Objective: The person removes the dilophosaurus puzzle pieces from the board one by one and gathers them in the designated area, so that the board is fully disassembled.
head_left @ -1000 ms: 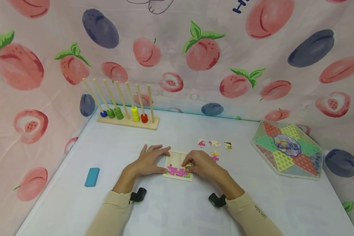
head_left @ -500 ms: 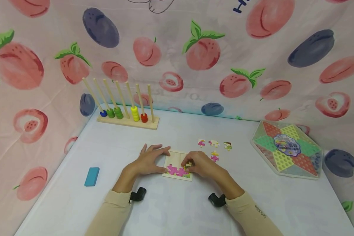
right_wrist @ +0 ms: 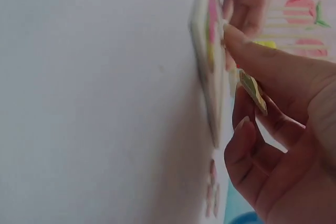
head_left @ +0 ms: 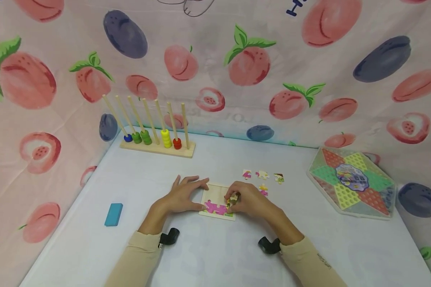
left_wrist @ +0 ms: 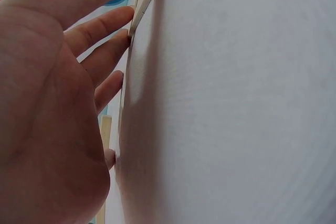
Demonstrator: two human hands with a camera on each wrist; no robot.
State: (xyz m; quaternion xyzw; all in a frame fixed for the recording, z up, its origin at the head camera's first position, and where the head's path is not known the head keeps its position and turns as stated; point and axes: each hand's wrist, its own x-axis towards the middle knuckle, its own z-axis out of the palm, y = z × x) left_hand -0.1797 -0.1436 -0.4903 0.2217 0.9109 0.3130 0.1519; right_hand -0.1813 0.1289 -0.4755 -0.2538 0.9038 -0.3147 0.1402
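Note:
A small wooden puzzle board point(head_left: 217, 192) lies on the white table, with pink puzzle pieces point(head_left: 215, 208) set along its near side and bare wood behind them. My left hand point(head_left: 181, 197) rests at the board's left edge, fingers spread, thumb near the front corner and index finger near the back one. Over the right part of the board, my right hand point(head_left: 250, 201) pinches a puzzle piece point(right_wrist: 253, 93) between thumb and fingers. In the right wrist view that piece is tilted and raised off the board. My fingers partly hide it in the head view.
Several loose puzzle pieces point(head_left: 262, 174) lie behind and right of the board. A wooden bead counting stand point(head_left: 158, 148) stands at the back left. A blue block point(head_left: 113, 214) lies to the left. At the right is a hexagonal Chinese checkers board point(head_left: 352, 181).
My right hand has shifted slightly right with the pinched piece, which now shows turned between the fingers. The left hand stays on the board's edge. The head view has shifted a little.

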